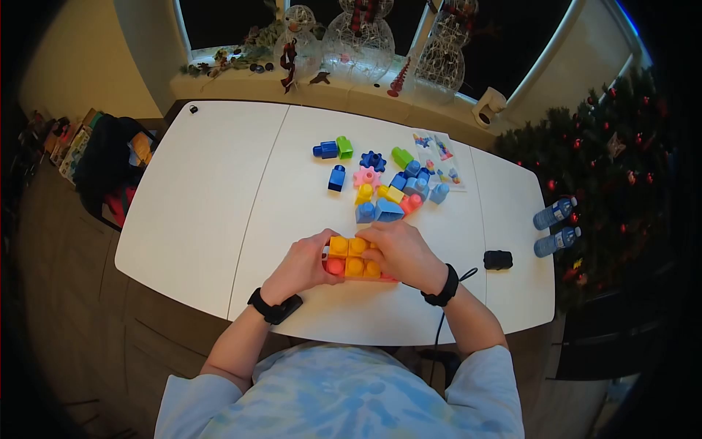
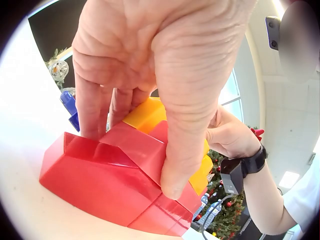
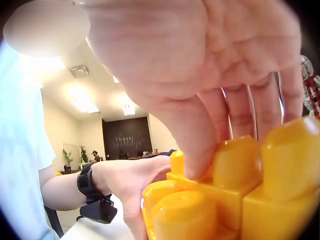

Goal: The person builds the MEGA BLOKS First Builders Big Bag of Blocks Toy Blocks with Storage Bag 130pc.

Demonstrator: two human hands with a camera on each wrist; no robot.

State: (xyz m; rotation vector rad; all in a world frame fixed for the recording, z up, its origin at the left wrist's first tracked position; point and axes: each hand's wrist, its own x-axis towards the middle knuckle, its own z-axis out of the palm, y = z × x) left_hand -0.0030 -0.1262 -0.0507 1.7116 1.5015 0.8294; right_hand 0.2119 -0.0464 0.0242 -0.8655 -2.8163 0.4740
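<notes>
A stack of toy building blocks sits on the near half of the table, between both hands. Its top carries yellow blocks (image 1: pixel 357 247) with round studs, and red blocks (image 2: pixel 110 175) form the lower part. My left hand (image 1: pixel 303 262) grips the stack's left end, thumb on the near side and fingers on the far side. From the right, my right hand (image 1: pixel 401 252) reaches over the top. Its thumb presses among the studs while its fingers curl down behind a yellow block (image 3: pixel 235 165), pinching it. The hand hides part of the stack's right side in the head view.
Just beyond the stack lie loose blocks, including a blue wedge (image 1: pixel 389 211), a pink gear (image 1: pixel 367 177) and a dark blue gear (image 1: pixel 373 161). A picture sheet (image 1: pixel 457 179) lies behind them. To the right are a black case (image 1: pixel 498 260) and two water bottles (image 1: pixel 554 213).
</notes>
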